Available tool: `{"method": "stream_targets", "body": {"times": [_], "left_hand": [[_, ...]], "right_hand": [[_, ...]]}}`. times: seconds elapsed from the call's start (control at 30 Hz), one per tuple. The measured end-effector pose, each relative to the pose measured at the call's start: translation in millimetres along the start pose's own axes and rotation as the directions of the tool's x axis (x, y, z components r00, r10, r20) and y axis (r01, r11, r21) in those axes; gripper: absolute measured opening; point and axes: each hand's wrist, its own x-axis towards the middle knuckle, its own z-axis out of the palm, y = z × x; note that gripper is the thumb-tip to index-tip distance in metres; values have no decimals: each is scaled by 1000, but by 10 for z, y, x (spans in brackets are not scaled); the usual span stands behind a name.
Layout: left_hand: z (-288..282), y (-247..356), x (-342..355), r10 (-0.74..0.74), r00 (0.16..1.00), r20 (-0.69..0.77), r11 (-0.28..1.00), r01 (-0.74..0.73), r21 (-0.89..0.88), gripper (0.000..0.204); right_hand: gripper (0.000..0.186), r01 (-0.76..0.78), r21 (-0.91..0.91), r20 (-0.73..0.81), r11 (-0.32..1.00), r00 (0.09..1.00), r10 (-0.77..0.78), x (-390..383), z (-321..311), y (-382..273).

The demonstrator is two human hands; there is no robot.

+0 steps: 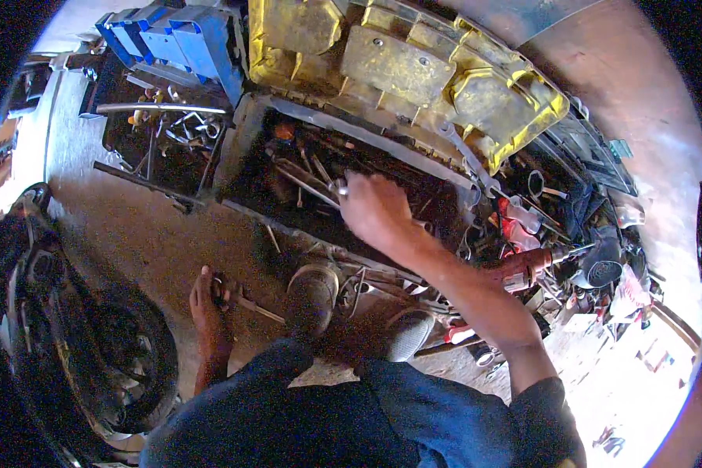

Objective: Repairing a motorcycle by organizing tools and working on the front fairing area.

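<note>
My right hand (376, 209) reaches into a long open toolbox (242, 148), its fingers closed at the end of a long shiny metal bar (308, 181). The bar slants up to the left among dark tools in the box; its exact kind is unclear. Low on the left, my left hand (203, 306) is closed on a metal tool with a thick head and a straight shaft (256, 306). That shaft points toward my left shoe (313, 292). Shadow hides much of the box's inside.
The toolbox's yellow lid (398, 62) stands raised behind it. A blue plastic case (183, 47) and a tray of loose tools (152, 168) lie to the left. A red power drill (522, 269) sits among clutter on the right. A motorcycle wheel (132, 351) stands at the left.
</note>
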Motion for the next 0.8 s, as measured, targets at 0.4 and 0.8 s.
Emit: {"method": "stream_targets", "body": {"times": [0.4, 0.8], "left_hand": [[-62, -83, 93, -12, 994, 108, 994, 24, -107, 32], [-17, -74, 134, -6, 999, 47, 999, 8, -41, 34]], "right_hand": [[61, -54, -6, -98, 999, 994, 53, 146, 248, 389], [36, 58, 16, 45, 998, 997, -58, -449, -127, -219]]}}
